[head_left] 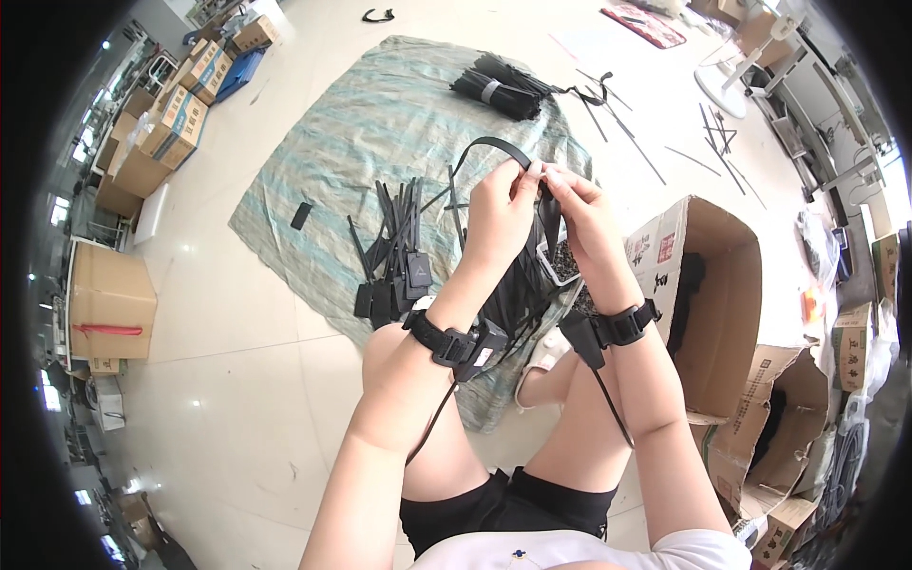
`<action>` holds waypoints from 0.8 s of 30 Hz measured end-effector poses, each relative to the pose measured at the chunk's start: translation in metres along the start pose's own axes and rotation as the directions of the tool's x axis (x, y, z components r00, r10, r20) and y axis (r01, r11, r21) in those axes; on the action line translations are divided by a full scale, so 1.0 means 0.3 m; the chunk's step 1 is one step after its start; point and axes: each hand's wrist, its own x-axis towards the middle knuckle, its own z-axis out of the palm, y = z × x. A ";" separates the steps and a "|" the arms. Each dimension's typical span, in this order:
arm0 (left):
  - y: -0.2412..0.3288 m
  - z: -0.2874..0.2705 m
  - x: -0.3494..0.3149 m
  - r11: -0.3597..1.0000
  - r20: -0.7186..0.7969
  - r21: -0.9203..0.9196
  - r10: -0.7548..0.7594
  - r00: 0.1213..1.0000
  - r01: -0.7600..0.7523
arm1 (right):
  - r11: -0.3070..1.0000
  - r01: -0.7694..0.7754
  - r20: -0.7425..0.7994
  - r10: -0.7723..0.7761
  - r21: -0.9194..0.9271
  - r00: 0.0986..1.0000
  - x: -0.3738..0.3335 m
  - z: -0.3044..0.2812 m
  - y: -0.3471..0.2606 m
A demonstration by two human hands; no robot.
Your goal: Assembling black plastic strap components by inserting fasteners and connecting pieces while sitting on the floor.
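A narrow black strap point(496, 142) arcs up and leftward from between my hands, with part of it hanging below them. My left hand point(499, 207) pinches it between thumb and fingertips. Close against it, my right hand point(587, 214) is also closed on the strap, fingertips almost meeting the left ones. Whatever small part lies between the fingertips is hidden. Below my hands is a heap of black straps point(508, 304), next to a white-rimmed container point(567, 275) of small dark pieces. Left of that lie more black straps with flat rectangular ends point(394, 237).
Everything lies around a striped grey-green cloth point(323, 142) on the tiled floor. A tied bundle of black straps point(499, 87) rests at its far side. Loose strips point(722, 142) are scattered at far right. An open cardboard box point(727, 313) stands close by my right arm.
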 end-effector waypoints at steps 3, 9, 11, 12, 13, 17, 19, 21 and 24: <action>0.008 0.003 -0.010 0.999 -0.038 0.029 0.037 0.999 -0.036 | 1.000 -0.020 -0.008 0.020 0.013 1.000 -0.008 0.011 -0.002; 0.019 0.025 -0.028 0.999 -0.098 0.019 0.037 0.994 -0.035 | 0.988 -0.044 -0.035 0.050 0.147 0.998 -0.017 0.024 -0.003; 0.021 0.028 -0.030 0.999 -0.112 0.017 0.048 0.993 -0.047 | 0.985 -0.042 -0.029 0.048 0.165 0.998 -0.014 0.025 0.002; 0.020 0.029 -0.030 0.998 -0.122 0.030 0.067 0.990 -0.064 | 0.982 -0.042 -0.024 0.047 0.182 0.999 -0.013 0.025 0.002; 0.019 0.030 -0.029 0.996 -0.132 0.043 0.086 0.987 -0.081 | 0.983 -0.041 -0.023 0.046 0.182 0.999 -0.012 0.026 0.000; 0.027 0.034 -0.031 0.999 -0.117 0.011 0.039 0.992 -0.038 | 0.982 -0.016 0.010 0.014 0.191 1.000 -0.005 0.027 0.004; 0.048 0.035 -0.034 1.000 -0.096 -0.002 -0.004 0.995 0.004 | 0.983 0.021 0.027 -0.026 0.182 0.999 0.000 0.028 -0.004; 0.046 0.037 -0.032 0.996 -0.106 0.061 0.065 0.992 -0.058 | 0.974 -0.029 0.047 0.019 0.223 0.999 -0.001 0.033 -0.014; 0.039 0.029 -0.041 0.995 -0.111 0.053 0.091 0.990 -0.085 | 0.982 -0.015 0.077 0.000 0.189 0.997 -0.008 0.031 0.005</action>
